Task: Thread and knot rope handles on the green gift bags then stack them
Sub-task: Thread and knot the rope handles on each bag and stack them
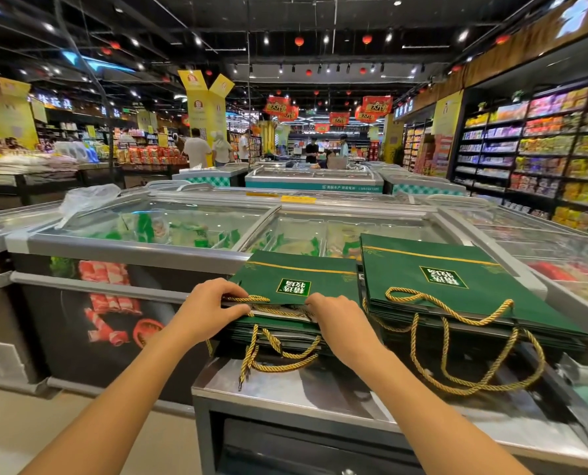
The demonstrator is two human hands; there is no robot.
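Left hand (213, 308): palm down, grip pinching gold rope (251, 299). Right hand (337, 323): palm down, grip curled on green gift bag (296, 279) near edge. Bag tops stack (285, 330) on surface (285, 382); second stack (440, 279) at 3 o'clock.

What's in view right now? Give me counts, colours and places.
left stack of flat dark-green paper gift bags: one stack, on the table, under both hands
right stack of matching green bags: one, beside it
twisted gold rope handles: several, trailing off both stacks' near edges
steel table: one, grey, under the stacks
glass-lidded chest freezers: several, silver-rimmed, behind
clear plastic bag: one, on the left freezer
stocked shelves: right wall
red lanterns: several, ceiling
left hand: pinches the left stack's top edge
right hand: grips the same edge
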